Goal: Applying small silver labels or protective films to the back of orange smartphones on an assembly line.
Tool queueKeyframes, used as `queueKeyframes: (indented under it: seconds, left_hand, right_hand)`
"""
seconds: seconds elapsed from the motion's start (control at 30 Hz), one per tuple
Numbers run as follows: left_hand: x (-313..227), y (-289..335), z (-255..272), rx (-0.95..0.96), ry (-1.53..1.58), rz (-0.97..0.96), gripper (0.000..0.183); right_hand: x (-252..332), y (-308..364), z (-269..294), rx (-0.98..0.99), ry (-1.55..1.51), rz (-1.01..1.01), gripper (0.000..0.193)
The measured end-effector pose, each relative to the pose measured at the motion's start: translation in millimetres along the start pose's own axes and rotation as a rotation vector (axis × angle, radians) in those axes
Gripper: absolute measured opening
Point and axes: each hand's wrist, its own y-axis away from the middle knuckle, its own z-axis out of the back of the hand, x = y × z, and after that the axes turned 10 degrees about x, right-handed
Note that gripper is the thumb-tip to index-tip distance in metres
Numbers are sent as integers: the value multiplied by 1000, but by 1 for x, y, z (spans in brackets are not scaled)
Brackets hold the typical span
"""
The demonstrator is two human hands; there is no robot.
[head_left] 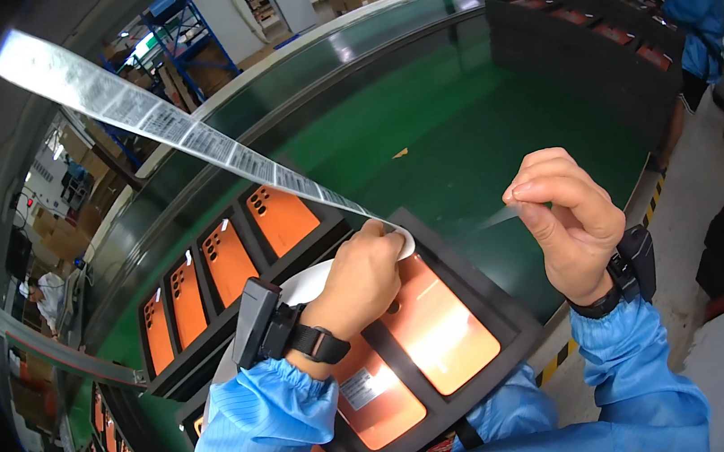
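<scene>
My left hand (358,279) is closed around the end of a long strip of printed labels (159,122), which stretches up to the far left. White backing paper (307,281) curls beneath that hand. To the right, my right hand (567,217) pinches a small clear film piece (500,218) between thumb and fingertips. Below my hands, a black foam tray (510,323) holds orange phones, backs up. The rightmost phone (440,329) shows a bare glossy back; the phone beside it (376,396) bears a white printed label (361,390). My left arm covers part of this tray.
Behind to the left, another black tray (243,324) holds several orange phones with small white tabs. The green conveyor belt (448,116) runs beneath. Stacked black trays (570,47) stand at the far right, near a person in blue (695,9). More phone trays (126,440) lie lower left.
</scene>
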Motion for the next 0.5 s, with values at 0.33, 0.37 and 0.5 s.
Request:
queueKeyframes:
  seconds: [0.33, 0.37, 0.5]
  left_hand:
    - [2, -10, 11, 97, -277, -161, 6]
    - [5, -10, 11, 56, -242, -189, 3]
    - [16, -11, 9, 44, -112, -131, 3]
  right_hand:
    - [-21, 5, -3, 36, -43, -57, 15]
    - [-22, 6, -3, 43, -53, -67, 14]
    - [-21, 9, -5, 85, -57, -56, 13]
